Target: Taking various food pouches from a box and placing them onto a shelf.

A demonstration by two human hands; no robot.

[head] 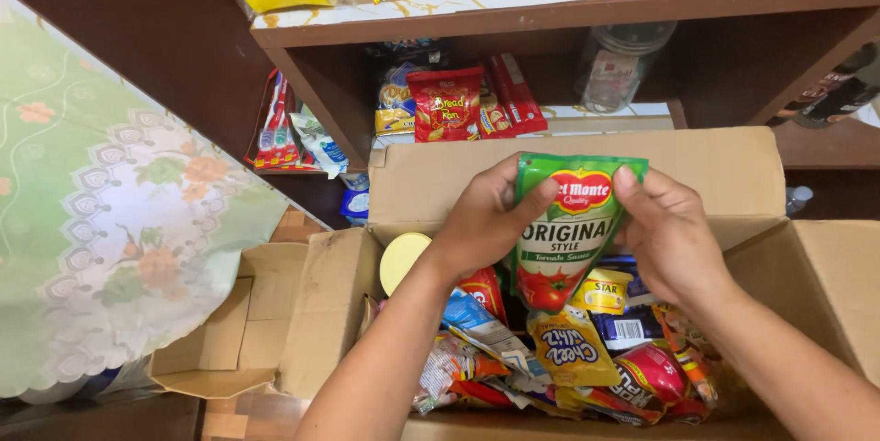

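Both hands, left hand [481,221] and right hand [669,235], grip a green plastic sauce pouch [564,230] upright above the open brown cardboard box [339,313] of packets.

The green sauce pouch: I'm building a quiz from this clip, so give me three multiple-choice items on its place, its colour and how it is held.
1. Where is the green sauce pouch?
A. above the open cardboard box
B. on the wooden shelf
C. on the floor

2. What colour is the fruit pictured on it?
A. yellow
B. red
C. blue

3. How is it held?
A. left hand only
B. lying loose
C. left hand and right hand together

Answers: 1 A, it hangs over the packets in the box; 2 B, a red tomato shows; 3 C, thumbs of both hands press its top corners.
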